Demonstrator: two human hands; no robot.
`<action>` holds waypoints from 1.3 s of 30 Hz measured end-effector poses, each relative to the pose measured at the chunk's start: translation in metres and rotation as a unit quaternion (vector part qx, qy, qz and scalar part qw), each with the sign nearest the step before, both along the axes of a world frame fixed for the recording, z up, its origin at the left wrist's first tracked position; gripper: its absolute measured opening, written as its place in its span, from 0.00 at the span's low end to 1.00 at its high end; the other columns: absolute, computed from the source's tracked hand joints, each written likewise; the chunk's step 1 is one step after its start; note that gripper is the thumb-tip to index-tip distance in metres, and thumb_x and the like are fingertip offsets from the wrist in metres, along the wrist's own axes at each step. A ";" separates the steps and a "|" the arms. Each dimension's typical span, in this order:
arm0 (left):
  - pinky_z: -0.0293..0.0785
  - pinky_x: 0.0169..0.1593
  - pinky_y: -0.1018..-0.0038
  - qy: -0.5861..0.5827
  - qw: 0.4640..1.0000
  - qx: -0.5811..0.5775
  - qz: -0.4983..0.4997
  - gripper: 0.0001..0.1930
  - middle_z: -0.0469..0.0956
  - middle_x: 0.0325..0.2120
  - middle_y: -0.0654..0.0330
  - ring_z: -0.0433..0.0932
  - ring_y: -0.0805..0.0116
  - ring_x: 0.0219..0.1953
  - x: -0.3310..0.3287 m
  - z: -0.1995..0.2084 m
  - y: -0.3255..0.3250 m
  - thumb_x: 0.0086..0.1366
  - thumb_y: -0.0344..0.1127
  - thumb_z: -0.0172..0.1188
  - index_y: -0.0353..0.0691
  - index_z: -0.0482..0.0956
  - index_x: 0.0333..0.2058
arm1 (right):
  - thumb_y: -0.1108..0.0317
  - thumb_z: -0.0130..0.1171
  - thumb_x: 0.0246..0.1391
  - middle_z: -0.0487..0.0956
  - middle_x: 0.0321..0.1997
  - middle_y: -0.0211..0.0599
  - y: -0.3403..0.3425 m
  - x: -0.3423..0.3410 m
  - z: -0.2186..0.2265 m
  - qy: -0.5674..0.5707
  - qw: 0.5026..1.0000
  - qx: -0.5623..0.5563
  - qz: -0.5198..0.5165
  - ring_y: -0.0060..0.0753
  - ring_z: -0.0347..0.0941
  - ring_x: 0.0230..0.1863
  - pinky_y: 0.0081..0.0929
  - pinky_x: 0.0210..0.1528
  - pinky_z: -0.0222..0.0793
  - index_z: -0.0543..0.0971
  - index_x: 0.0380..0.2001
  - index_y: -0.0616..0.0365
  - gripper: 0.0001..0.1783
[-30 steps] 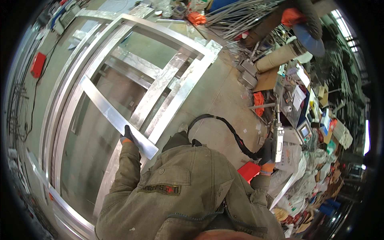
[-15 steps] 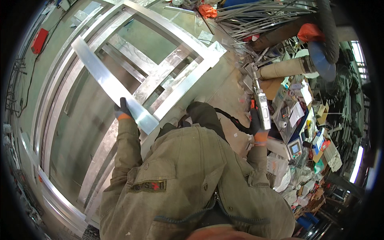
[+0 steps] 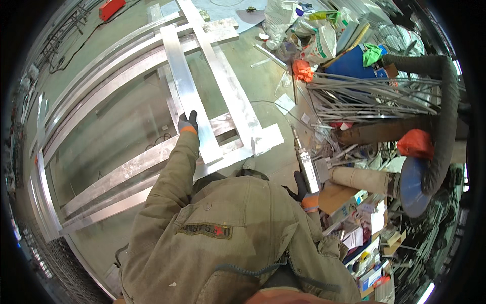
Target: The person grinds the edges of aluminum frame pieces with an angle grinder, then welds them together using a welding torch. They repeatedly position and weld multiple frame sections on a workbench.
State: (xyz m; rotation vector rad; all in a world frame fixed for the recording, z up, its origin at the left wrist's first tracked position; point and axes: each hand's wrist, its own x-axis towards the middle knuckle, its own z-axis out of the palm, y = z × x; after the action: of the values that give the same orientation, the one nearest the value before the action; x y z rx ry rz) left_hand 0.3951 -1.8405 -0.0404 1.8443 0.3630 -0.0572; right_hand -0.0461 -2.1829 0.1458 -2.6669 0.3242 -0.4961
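Observation:
My left hand [image 3: 189, 123], in a dark glove with an orange cuff, is closed on the edge of a flat silver metal bar [image 3: 185, 83]. The bar lies over a large metal frame [image 3: 230, 96], its near end close to the frame's near right corner. I cannot tell whether it rests fully on the frame. In my right hand [image 3: 302, 188], gloved the same way, is a silver welding gun [image 3: 307, 167] with a long thin nozzle pointing away from me. The gun is held off to the right of the frame, touching nothing in view.
On the right, a thick dark hose [image 3: 445, 126] curves down to a blue hood [image 3: 414, 187]. Thin metal strips [image 3: 364, 96] are piled beyond. Boxes and papers [image 3: 367, 223] clutter the near right. A red box [image 3: 110, 8] sits on the floor at far left.
The view has shifted. The bar has swung from a slant across the frame to run nearly alongside its crosspiece, still in my left hand. The welding gun has moved closer to the frame.

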 end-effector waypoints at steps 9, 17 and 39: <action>0.80 0.57 0.58 -0.010 0.999 0.021 0.027 0.26 0.90 0.49 0.46 0.87 0.50 0.50 -0.018 -0.017 -0.073 0.71 0.45 0.76 0.31 0.82 0.58 | 0.58 0.83 0.53 0.86 0.53 0.41 -0.055 0.037 0.032 0.119 0.947 0.295 -0.040 0.42 0.82 0.50 0.41 0.49 0.80 0.87 0.60 0.54 0.31; 0.81 0.52 0.62 0.038 0.992 -0.117 0.038 0.33 0.85 0.59 0.49 0.83 0.58 0.48 -0.012 -0.025 -0.099 0.74 0.36 0.75 0.28 0.73 0.70 | 0.64 0.80 0.59 0.87 0.54 0.38 -0.050 0.077 0.058 0.135 0.923 0.353 -0.076 0.32 0.83 0.50 0.35 0.49 0.81 0.85 0.60 0.60 0.27; 0.71 0.73 0.57 -0.012 1.000 0.003 0.008 0.39 0.78 0.67 0.33 0.78 0.39 0.68 -0.005 -0.100 -0.121 0.73 0.48 0.72 0.22 0.73 0.70 | 0.59 0.75 0.68 0.91 0.53 0.42 -0.085 0.140 0.033 0.113 0.955 0.264 -0.078 0.32 0.84 0.50 0.37 0.54 0.81 0.86 0.60 0.63 0.24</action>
State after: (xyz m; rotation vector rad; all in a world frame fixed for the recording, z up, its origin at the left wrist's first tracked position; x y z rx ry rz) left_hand 0.3898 -1.9620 -0.1406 1.8460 0.3609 -0.0229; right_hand 0.0941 -2.2680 0.1791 -2.1799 0.6398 -0.1169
